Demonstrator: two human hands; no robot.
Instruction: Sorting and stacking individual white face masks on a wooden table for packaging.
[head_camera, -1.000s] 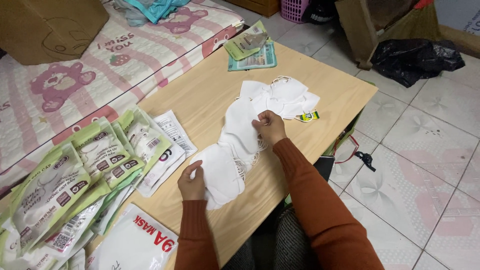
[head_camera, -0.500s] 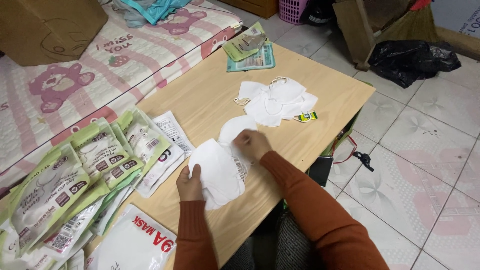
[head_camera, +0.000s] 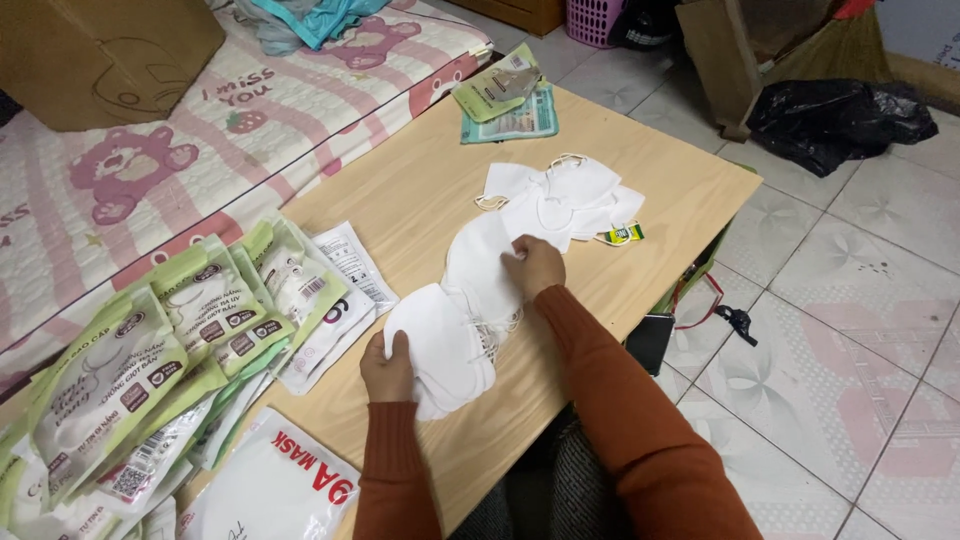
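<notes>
At far left we note green mask packets (head_camera: 150, 350) fanned along the table (head_camera: 400, 190) edge. Our left hand (head_camera: 388, 368) is clenched on the near-left end of a stack of white masks (head_camera: 455, 320). The stack's long axis runs from near-left up to far-right across the table. Our right hand (head_camera: 533, 266) pinches the stack's far end, fingers closed on the top mask. Farther right and beyond lies a loose pile of white masks (head_camera: 560, 195), just past the right hand, so we judge the right hand nearer to it. A small yellow-green tag (head_camera: 620, 235) sits at its right edge.
</notes>
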